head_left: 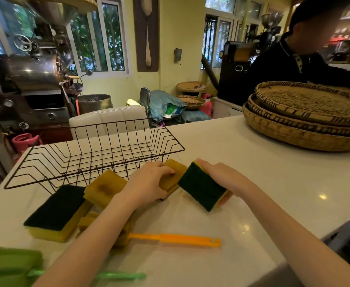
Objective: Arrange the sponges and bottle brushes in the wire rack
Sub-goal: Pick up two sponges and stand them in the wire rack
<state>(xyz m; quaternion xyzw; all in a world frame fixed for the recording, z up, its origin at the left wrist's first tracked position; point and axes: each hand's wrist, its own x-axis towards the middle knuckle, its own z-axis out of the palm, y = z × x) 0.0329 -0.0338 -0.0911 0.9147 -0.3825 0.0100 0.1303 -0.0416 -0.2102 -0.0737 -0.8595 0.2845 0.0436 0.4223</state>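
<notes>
A black wire rack stands on the white counter with nothing in it. My left hand grips a yellow sponge lying just in front of the rack. My right hand holds a green-topped yellow sponge tilted on its edge. Another yellow sponge and a green-topped sponge lie to the left. An orange-handled bottle brush lies partly under my left forearm. A green bottle brush lies at the near left corner.
Stacked woven trays sit at the counter's far right, where a person in dark clothes stands. The counter edge runs diagonally at the right. A white chair and a coffee roaster stand beyond the counter.
</notes>
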